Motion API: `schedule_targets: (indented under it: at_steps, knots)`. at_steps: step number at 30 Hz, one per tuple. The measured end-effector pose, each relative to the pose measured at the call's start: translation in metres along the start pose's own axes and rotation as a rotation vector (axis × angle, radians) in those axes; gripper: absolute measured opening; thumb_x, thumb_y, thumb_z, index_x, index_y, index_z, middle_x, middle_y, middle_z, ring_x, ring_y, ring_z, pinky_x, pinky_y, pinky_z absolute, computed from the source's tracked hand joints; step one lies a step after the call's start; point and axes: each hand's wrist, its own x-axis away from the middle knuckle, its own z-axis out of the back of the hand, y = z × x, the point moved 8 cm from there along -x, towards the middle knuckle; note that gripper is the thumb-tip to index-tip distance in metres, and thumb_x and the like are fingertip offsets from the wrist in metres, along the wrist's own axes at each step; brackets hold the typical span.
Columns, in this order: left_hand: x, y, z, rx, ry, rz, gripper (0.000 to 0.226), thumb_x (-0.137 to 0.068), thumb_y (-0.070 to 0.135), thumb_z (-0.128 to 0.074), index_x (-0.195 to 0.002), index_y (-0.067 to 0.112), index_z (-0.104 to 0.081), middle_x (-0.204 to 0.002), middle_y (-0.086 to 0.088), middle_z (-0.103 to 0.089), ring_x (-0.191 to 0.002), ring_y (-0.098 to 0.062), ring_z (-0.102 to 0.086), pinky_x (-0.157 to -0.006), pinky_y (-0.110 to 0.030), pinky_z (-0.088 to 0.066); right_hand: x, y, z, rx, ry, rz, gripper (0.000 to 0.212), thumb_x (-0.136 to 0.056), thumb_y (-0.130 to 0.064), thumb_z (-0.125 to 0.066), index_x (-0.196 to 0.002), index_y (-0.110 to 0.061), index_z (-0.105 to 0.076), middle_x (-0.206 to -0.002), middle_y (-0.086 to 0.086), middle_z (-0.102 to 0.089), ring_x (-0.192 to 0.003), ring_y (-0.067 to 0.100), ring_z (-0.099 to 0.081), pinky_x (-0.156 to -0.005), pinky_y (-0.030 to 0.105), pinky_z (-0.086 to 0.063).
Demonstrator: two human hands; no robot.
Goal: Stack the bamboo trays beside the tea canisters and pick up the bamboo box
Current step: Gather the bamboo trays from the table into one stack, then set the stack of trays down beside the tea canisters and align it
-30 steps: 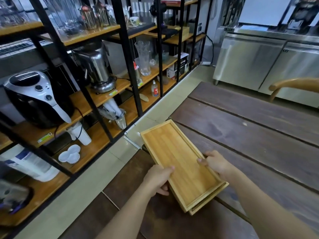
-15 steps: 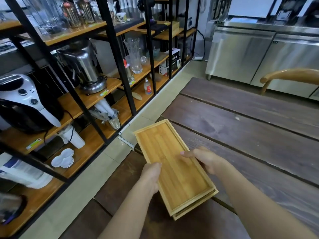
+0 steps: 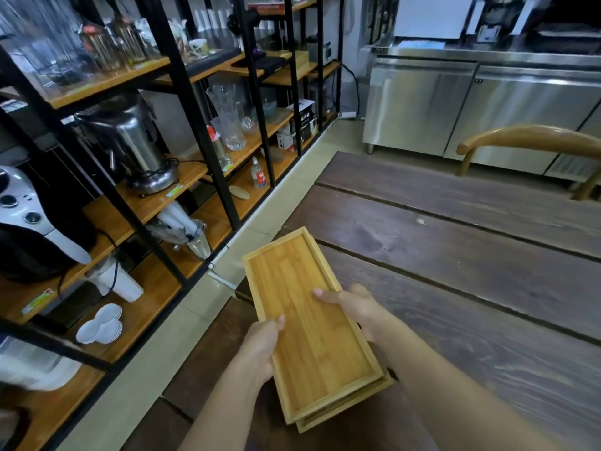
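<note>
The person stands over the dark plank tabletop [image 3: 455,262] holding two shallow rectangular bamboo trays [image 3: 312,323], light honey-coloured, one nested on the other. The stack floats above the tabletop's near-left corner, its long axis running from about five o'clock up to eleven o'clock. The lower tray peeks out along the near and right edges, so the pair is not squared up.

The left hand [image 3: 260,349] clamps the stack's left long edge, thumb curled over the rim and fingers tucked beneath. The right hand [image 3: 354,307] takes the opposite edge, thumb laid flat across the tray floor, the rest wrapped under; I can't quite see how far those fingers reach, as the tray hides them.

Off at nine to eleven o'clock stands the black metal shelving with wooden boards [image 3: 156,203], crowded with a steel urn, glass jugs and small white dishes. I can't pick out the tea canisters or the bamboo box with any certainty from here; the upper shelves are blurred.

To do this step well, I'd nudge the top tray back until the edges line up, keep both thumbs pressing down so the two don't slide apart, and carry the stack level towards the shelf, setting one short end down first before letting go.
</note>
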Motion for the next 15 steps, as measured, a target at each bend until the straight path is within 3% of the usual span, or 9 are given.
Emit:
schedule_targets:
  at_steps: [2, 4, 8, 12, 15]
  knots:
    - [0.005, 0.006, -0.003, -0.024, -0.047, -0.02, 0.037, -0.099, 0.014, -0.047, -0.133, -0.001, -0.048, -0.089, -0.013, -0.058, -0.081, -0.027, -0.056, -0.08, -0.044, -0.043, 0.008, 0.002, 0.005, -0.084, 0.011, 0.018, 0.053, -0.072, -0.031, -0.076, -0.104, -0.009, -0.041, -0.088, 0.006, -0.056, -0.088, 0.026, -0.057, -0.077, 0.045, -0.051]
    - [0.012, 0.012, -0.01, -0.053, -0.093, -0.032, 0.038, -0.097, 0.014, -0.051, -0.132, 0.0, -0.048, -0.098, -0.015, -0.061, -0.085, -0.028, -0.058, -0.084, -0.047, -0.045, 0.018, 0.0, 0.016, -0.145, 0.038, 0.036, 0.041, -0.074, -0.027, -0.075, -0.096, -0.007, -0.046, -0.082, 0.006, -0.059, -0.078, 0.023, -0.059, -0.071, 0.041, -0.052]
    - [0.033, 0.033, -0.055, -0.068, -0.207, -0.077, 0.034, -0.091, 0.023, -0.061, -0.121, 0.008, -0.055, -0.108, -0.018, -0.065, -0.097, -0.036, -0.062, -0.08, -0.051, -0.05, 0.041, -0.013, 0.059, -0.246, 0.105, 0.07, 0.053, -0.07, -0.031, -0.077, -0.108, -0.002, -0.055, -0.1, 0.015, -0.068, -0.091, 0.031, -0.066, -0.083, 0.048, -0.054]
    - [0.062, 0.053, -0.135, -0.1, -0.365, -0.157, 0.045, -0.088, 0.03, -0.062, -0.129, 0.013, -0.052, -0.118, -0.017, -0.065, -0.106, -0.037, -0.062, -0.09, -0.055, -0.048, 0.081, -0.036, 0.134, -0.276, 0.179, 0.196, 0.058, -0.066, -0.036, -0.079, -0.108, 0.001, -0.063, -0.098, 0.016, -0.073, -0.087, 0.03, -0.071, -0.084, 0.049, -0.055]
    - [0.097, 0.049, -0.21, -0.106, -0.533, -0.154, 0.041, -0.091, 0.028, -0.057, -0.128, 0.011, -0.056, -0.115, -0.018, -0.067, -0.1, -0.035, -0.064, -0.079, -0.049, -0.051, 0.118, -0.038, 0.207, -0.289, 0.305, 0.227, 0.063, -0.062, -0.038, -0.081, -0.109, 0.0, -0.061, -0.102, 0.017, -0.072, -0.089, 0.031, -0.069, -0.085, 0.048, -0.054]
